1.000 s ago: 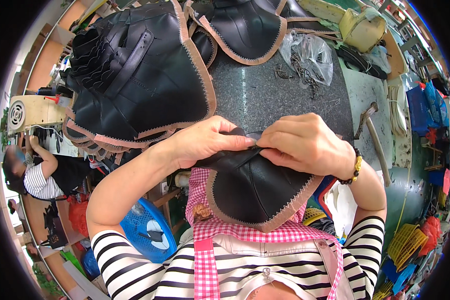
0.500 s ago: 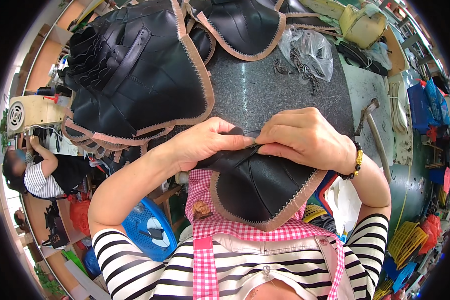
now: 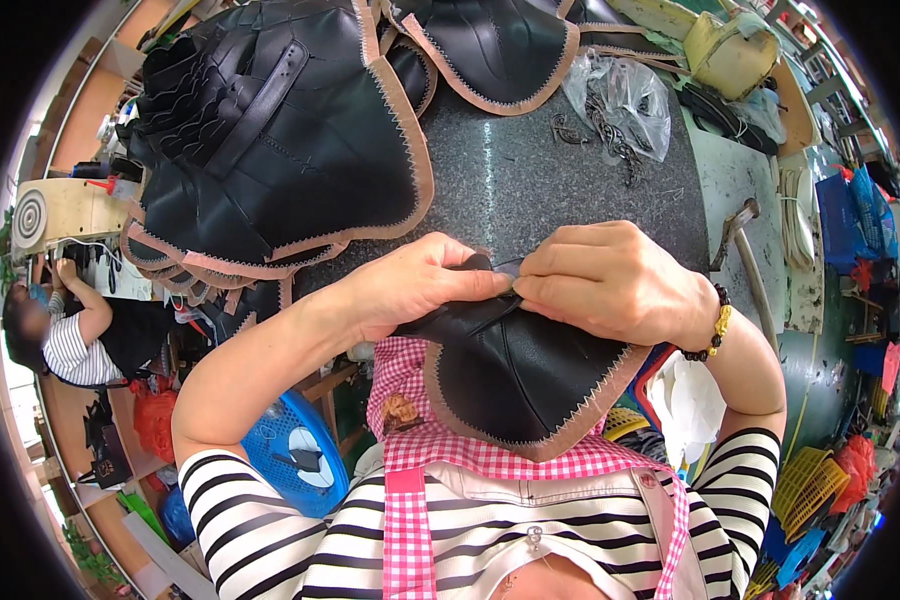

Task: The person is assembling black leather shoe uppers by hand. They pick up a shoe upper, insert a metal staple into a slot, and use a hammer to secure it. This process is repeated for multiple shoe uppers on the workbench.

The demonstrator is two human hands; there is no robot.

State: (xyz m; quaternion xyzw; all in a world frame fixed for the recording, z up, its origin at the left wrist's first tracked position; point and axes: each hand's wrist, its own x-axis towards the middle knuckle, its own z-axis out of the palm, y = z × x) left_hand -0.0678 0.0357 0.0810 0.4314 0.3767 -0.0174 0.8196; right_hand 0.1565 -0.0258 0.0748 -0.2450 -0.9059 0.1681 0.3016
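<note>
A black leather shoe upper point(image 3: 530, 385) with a tan, zigzag-stitched edge is held up in front of my apron. My left hand point(image 3: 415, 285) grips its top fold, the thumb pressed flat along the leather. Close against that thumb, the pinched fingers of my right hand point(image 3: 610, 280) close on the same fold and a thin strap there. Whatever small part lies between the fingertips is hidden.
More black uppers point(image 3: 310, 150) lie piled at the left of the dark tabletop point(image 3: 480, 170). A clear bag point(image 3: 625, 100) holds small dark metal pieces at the back. A hammer point(image 3: 745, 240) lies right; a blue basket point(image 3: 295, 455) stands lower left. Another person point(image 3: 80, 320) works far left.
My hands stay at the same fold of the upper. The right fingertips have shifted slightly, and the view has moved a little.
</note>
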